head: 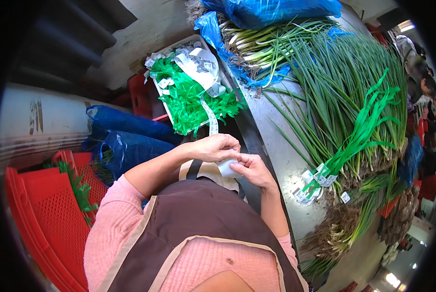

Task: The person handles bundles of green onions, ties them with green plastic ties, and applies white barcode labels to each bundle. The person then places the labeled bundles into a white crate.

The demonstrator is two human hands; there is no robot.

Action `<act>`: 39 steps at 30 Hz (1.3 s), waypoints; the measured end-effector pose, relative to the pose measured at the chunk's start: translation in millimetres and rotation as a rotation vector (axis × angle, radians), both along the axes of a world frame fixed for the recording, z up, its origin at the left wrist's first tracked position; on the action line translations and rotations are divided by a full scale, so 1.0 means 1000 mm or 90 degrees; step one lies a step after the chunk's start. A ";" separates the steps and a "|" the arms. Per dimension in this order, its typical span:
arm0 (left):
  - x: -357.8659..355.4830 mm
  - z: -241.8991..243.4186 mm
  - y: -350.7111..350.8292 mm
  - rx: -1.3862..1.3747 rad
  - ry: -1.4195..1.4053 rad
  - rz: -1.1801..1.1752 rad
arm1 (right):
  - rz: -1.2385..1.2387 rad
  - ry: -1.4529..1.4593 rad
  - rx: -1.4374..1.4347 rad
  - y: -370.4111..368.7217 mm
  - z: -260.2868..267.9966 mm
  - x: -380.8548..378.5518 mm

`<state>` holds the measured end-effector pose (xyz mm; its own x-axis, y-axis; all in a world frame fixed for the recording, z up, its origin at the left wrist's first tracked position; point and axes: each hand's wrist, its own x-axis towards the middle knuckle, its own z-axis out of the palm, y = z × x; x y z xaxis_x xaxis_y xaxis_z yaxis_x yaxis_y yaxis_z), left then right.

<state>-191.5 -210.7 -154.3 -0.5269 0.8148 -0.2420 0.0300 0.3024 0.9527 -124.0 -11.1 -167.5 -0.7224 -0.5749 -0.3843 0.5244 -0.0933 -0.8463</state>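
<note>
My left hand (218,147) and my right hand (253,171) meet in front of the apron, both pinching a strip of white labels (228,168). The strip runs up from my fingers to a white crate (162,95), where more coiled label strip (203,69) lies on a heap of green mesh sleeves (188,106). On the metal table (294,171) to the right lies a broad pile of green onions (342,87). Several green mesh strips with white labels (360,135) are laid across it. What the fingertips do behind the labels is partly hidden.
Red plastic crates (50,208) stand at the left, beside blue plastic bags (134,149). A blue plastic sheet (276,12) covers more green onions at the table's far end. Loose onions and roots (340,233) lie at the near right. People (419,73) are at the far right.
</note>
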 end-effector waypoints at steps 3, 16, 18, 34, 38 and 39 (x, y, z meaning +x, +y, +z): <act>-0.024 -0.003 -0.001 0.201 0.128 0.173 | -0.046 -0.034 -0.028 -0.017 0.004 -0.017; -0.106 -0.001 -0.086 0.211 -0.120 0.197 | -0.419 0.002 -0.280 -0.108 0.034 -0.139; -0.111 -0.004 -0.092 0.213 -0.150 0.160 | -0.404 -0.003 -0.319 -0.115 0.042 -0.147; -0.094 0.031 -0.110 0.287 -0.222 0.170 | -0.432 0.016 -0.391 -0.057 0.080 -0.200; -0.077 0.044 -0.100 0.263 -0.124 0.168 | -0.462 0.023 -0.445 -0.027 0.060 -0.191; -0.072 0.043 -0.096 0.298 -0.119 0.160 | -0.435 0.040 -0.468 -0.019 0.052 -0.189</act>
